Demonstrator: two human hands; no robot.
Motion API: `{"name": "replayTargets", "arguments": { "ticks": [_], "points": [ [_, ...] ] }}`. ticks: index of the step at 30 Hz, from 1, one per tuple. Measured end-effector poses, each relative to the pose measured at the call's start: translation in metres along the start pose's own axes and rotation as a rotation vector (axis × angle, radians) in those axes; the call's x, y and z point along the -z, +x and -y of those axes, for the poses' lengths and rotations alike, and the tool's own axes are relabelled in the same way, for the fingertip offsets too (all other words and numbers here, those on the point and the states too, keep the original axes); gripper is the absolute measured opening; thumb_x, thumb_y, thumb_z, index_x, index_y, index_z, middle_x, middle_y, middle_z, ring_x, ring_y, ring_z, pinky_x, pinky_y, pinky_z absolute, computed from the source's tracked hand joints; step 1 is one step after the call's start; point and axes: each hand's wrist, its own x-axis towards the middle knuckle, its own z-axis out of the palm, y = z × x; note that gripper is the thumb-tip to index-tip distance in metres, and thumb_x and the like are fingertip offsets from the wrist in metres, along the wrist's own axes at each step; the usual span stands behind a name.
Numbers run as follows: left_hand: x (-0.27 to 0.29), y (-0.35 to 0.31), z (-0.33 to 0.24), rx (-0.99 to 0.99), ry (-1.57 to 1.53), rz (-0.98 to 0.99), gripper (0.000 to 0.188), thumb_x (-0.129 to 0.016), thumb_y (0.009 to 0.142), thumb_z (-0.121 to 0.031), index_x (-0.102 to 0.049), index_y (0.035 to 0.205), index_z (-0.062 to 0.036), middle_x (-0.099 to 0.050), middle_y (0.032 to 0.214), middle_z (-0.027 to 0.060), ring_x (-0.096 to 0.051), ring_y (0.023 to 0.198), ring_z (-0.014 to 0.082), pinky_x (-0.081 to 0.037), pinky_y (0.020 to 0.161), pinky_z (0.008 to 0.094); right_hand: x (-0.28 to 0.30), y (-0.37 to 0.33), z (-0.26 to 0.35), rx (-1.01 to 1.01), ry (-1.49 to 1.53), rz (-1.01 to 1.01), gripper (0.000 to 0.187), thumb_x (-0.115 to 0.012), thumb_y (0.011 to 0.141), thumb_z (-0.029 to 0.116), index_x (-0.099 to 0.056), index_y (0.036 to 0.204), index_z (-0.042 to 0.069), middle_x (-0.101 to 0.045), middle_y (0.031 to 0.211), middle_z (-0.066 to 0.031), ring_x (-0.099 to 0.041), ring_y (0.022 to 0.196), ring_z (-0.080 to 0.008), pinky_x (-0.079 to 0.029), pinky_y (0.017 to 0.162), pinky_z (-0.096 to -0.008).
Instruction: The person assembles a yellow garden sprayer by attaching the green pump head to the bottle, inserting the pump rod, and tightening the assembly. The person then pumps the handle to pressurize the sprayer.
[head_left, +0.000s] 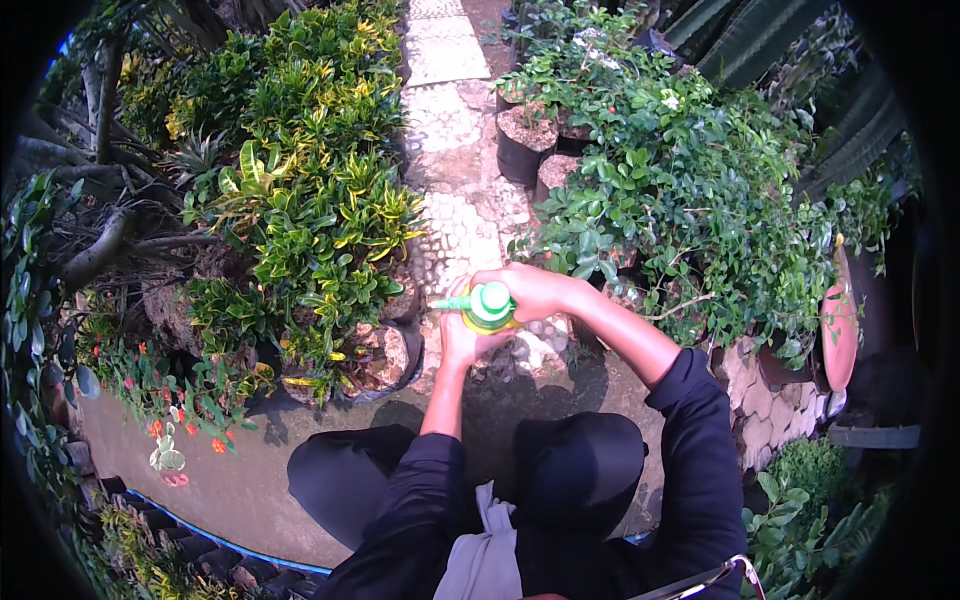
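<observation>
In front of my knees I hold a yellow bottle with a green pump top [490, 302], seen from above, its nozzle pointing left. My left hand [468, 344] is closed around the near left side of the bottle. From the right, my right hand [535, 290] wraps its far and right side, fingers reaching over toward the nozzle. Most of the bottle's body is hidden beneath the top and by my hands. Just left of the hands stands a black pot of brown soil [384, 358], at the foot of a yellow-green leafy shrub [345, 190].
A pale stone path [450, 135] runs away ahead between the plants. On the right are a spreading green bush [680, 190] and black pots of soil [526, 132]. Orange-red flowers [218, 443] and a small cactus [167, 456] edge the paving at left. A terracotta dish [838, 325] stands far right.
</observation>
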Motion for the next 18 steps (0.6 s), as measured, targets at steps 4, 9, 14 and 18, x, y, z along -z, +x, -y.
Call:
{"name": "replayTargets", "arguments": {
  "ticks": [4,9,14,18],
  "points": [
    [0.0,-0.001,0.008,-0.029,-0.036,-0.035,0.103,-0.087,0.039,-0.032,-0.036,0.123,-0.0024,-0.043,0.122,0.0148,-0.042,0.115,0.0274,-0.033,0.1,0.0385,0.015,0.008,-0.008,-0.114,-0.558,-0.254,0.041,-0.064,0.063,0.002,-0.052,0.102,0.007,-0.057,0.094,-0.0147,-0.056,0.093,-0.0337,-0.046,0.074,-0.0401],
    [-0.001,-0.007,0.015,-0.037,0.045,-0.138,0.108,-0.088,0.037,-0.031,-0.032,0.124,-0.0017,-0.041,0.12,0.0176,-0.043,0.113,0.0305,-0.036,0.097,0.039,0.034,0.0,0.004,-0.707,-0.52,-0.199,0.047,-0.052,0.081,0.037,-0.053,0.099,-0.006,-0.058,0.088,-0.0274,-0.058,0.089,-0.0381,-0.048,0.07,-0.0408],
    [-0.005,-0.011,0.017,0.004,-0.083,-0.076,0.111,-0.086,0.039,-0.035,-0.029,0.127,-0.0024,-0.031,0.126,0.0155,-0.035,0.118,0.0302,-0.031,0.1,0.0411,0.015,0.032,0.025,-0.6,-0.179,-0.121,0.057,-0.056,0.075,0.048,-0.06,0.1,-0.003,-0.059,0.097,-0.0271,-0.058,0.093,-0.0379,-0.045,0.084,-0.0395],
    [0.0,-0.048,0.05,0.142,-0.128,-0.107,0.1,-0.083,0.049,-0.025,-0.028,0.13,-0.0033,-0.034,0.126,0.0125,-0.036,0.118,0.0262,-0.031,0.099,0.0387,0.01,0.05,0.043,-0.32,-0.268,0.248,0.039,-0.065,0.067,0.028,-0.063,0.1,0.007,-0.063,0.092,-0.0182,-0.059,0.09,-0.0345,-0.043,0.087,-0.0414]
  ]
}}
